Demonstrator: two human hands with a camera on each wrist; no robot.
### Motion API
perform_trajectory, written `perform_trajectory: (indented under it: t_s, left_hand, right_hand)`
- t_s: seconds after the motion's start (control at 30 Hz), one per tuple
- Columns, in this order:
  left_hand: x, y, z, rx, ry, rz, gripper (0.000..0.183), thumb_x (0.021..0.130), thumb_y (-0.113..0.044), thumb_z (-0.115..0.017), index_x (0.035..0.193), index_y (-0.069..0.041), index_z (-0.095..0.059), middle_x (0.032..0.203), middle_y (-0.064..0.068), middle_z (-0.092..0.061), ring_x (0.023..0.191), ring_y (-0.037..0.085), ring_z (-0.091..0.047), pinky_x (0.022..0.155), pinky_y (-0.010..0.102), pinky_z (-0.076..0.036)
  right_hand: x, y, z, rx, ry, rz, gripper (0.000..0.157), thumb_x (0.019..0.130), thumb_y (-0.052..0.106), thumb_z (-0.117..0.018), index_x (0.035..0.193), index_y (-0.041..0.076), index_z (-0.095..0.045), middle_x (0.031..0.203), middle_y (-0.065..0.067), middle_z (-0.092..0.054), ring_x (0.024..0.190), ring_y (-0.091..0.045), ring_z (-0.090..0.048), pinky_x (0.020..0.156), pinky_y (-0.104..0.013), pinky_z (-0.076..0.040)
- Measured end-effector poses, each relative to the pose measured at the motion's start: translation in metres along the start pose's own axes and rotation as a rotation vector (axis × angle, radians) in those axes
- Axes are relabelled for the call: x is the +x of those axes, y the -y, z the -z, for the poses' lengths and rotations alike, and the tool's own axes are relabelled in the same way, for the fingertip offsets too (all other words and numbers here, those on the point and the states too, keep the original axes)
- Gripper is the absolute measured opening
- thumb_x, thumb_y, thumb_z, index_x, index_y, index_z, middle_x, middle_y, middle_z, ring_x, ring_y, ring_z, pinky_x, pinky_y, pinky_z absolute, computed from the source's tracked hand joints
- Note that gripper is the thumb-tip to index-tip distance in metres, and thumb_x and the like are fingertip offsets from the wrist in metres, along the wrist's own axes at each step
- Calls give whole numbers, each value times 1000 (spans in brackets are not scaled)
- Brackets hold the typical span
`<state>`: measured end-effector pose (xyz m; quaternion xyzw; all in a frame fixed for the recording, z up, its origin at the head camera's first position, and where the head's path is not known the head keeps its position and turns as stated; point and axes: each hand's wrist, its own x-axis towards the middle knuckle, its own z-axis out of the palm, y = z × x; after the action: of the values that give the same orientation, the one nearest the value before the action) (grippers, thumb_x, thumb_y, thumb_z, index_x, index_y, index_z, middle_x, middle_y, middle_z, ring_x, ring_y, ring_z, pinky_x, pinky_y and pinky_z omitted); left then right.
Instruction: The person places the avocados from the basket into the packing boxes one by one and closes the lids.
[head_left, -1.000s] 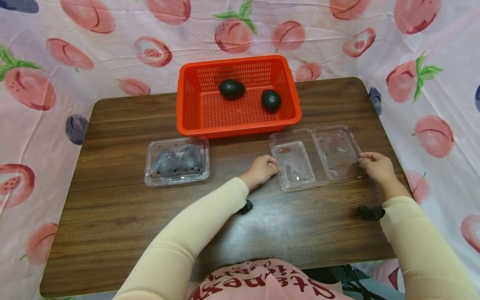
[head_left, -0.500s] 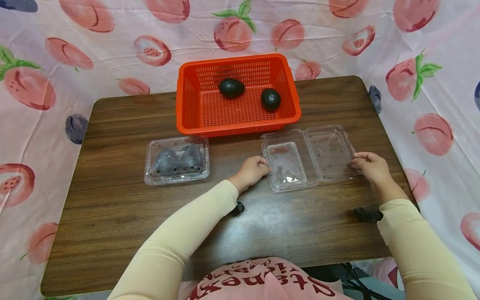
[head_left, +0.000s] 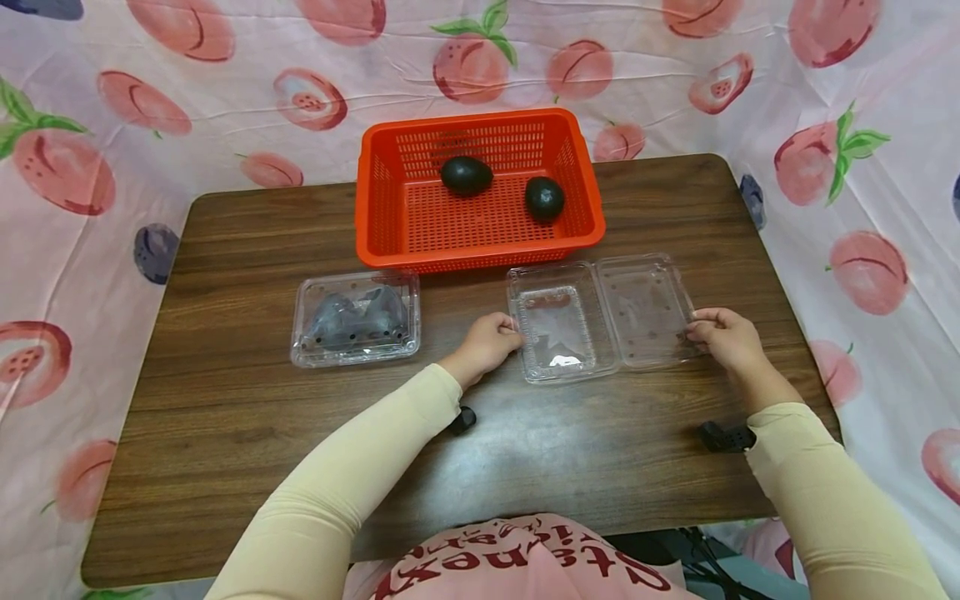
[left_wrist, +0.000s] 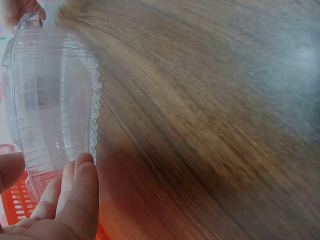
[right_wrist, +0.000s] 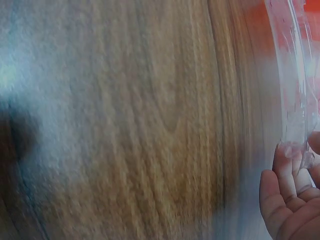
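Observation:
An unfolded clear plastic clamshell box lies right of the table's middle, its ribbed base on the left and its lid on the right. Nothing is inside it. The left hand holds the outer rim of the base; the left wrist view has the thumb on one side of the wall and the fingers on the other. At the far edge of the lid, the right hand pinches the rim, with fingers and thumb around a small tab in the right wrist view.
Behind the clamshell stands an orange plastic basket holding two dark avocados, one to the left and one to the right. A closed clamshell with dark fruit inside rests at left on the wooden table. Patterned cloth surrounds the table.
Both hands have slid the unfolded clamshell to the left across the table, keeping hold of its two ends. The basket and the closed clamshell have stayed in place.

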<state>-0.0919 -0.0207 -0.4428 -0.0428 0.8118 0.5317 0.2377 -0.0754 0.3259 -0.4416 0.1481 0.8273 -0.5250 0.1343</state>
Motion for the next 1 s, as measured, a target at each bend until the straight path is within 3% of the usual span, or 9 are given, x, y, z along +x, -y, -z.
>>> perform_trajectory:
  t_s: [0.23, 1.0]
  left_hand:
    - [-5, 4, 8, -7, -18, 10, 11, 84, -3, -59, 95, -1, -58, 84, 4, -59, 77, 12, -49, 67, 21, -40]
    - [-14, 16, 26, -30, -96, 36, 20, 84, -3, -57, 102, 3, -60, 91, 9, -62, 81, 16, -52, 70, 22, -41]
  right_hand:
    - [-3, 3, -6, 5, 18, -6, 38, 97, 7, -46, 128, -15, -42, 76, 27, -56, 73, 10, -56, 66, -16, -48]
    - [-5, 12, -27, 15, 73, -4, 38, 97, 5, -47, 129, -15, -43, 86, 16, -63, 75, 8, -58, 68, -17, -50]
